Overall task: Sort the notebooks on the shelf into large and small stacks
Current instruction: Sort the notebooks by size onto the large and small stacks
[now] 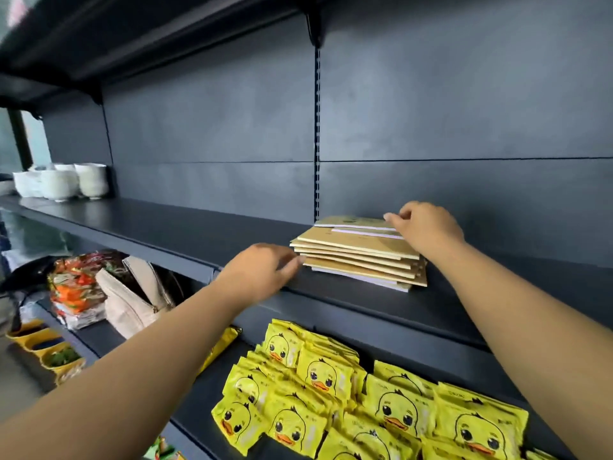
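A single uneven stack of thin tan-covered paper notebooks [360,254] lies flat on the dark grey metal shelf [166,227], directly between the two bare hands. The covers are fanned out of line, with pale page edges showing along the near side, and the smaller books sit on top towards the back.

The left hand [262,272] reaches in from below and to the left of the stack. Its fingers are loosely curled and close together, and the fingertips [297,262] touch the lower left corner of the pile, about at the level of the middle books. Whether it actually pinches a cover cannot be told.

The right hand [428,229] comes in from the right and rests over the far right end of the stack. Its fingers are bent and narrowly spread, and the tips press on the topmost small notebook with a white strip along its edge [358,224], appearing to pinch that edge.

Well off to the left of the left hand, at the far end of the same shelf, stands a cluster of white ceramic cups [63,182]. Below both forearms, on the lower shelf, lie yellow plastic packets printed with a duck face [331,403], and below the left forearm a beige fabric bag [132,295] leans beside orange printed snack packets [74,287].
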The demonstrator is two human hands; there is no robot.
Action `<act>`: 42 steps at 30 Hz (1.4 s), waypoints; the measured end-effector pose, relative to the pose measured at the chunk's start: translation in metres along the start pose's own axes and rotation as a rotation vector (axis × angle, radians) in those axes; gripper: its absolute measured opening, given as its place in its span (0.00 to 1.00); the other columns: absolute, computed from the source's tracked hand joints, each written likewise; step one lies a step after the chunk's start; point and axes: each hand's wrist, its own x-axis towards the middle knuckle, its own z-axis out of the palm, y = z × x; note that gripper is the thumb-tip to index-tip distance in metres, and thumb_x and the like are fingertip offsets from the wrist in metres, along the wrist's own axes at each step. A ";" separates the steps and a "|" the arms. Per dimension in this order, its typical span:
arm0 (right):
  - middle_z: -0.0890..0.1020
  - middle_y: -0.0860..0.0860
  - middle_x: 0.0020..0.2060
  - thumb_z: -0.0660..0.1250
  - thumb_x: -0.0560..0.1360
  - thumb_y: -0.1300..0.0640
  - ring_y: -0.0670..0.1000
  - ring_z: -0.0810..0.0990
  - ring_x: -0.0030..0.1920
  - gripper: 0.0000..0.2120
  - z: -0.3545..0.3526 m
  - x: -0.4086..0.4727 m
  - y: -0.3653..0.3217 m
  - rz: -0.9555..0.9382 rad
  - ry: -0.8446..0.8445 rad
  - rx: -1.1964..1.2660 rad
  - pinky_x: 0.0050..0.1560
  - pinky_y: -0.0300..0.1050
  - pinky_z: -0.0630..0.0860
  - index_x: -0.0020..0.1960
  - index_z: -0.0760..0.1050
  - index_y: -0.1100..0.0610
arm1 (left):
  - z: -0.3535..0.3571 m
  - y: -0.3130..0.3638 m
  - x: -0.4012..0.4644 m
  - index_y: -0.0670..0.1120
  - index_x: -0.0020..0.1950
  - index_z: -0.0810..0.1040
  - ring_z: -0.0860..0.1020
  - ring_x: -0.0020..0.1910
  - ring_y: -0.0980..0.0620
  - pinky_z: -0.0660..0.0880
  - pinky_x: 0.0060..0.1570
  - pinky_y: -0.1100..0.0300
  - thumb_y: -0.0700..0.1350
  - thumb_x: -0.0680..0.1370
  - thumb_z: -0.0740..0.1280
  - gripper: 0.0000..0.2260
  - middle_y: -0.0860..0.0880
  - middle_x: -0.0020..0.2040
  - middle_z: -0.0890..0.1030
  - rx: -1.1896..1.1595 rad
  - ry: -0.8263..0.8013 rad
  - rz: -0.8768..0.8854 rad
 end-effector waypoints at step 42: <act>0.78 0.54 0.37 0.61 0.78 0.64 0.45 0.79 0.21 0.08 -0.012 -0.066 0.045 0.733 0.114 1.005 0.21 0.35 0.74 0.40 0.72 0.59 | 0.051 0.006 0.110 0.50 0.74 0.58 0.57 0.74 0.51 0.56 0.71 0.54 0.59 0.80 0.48 0.25 0.49 0.76 0.59 -0.121 -0.204 0.379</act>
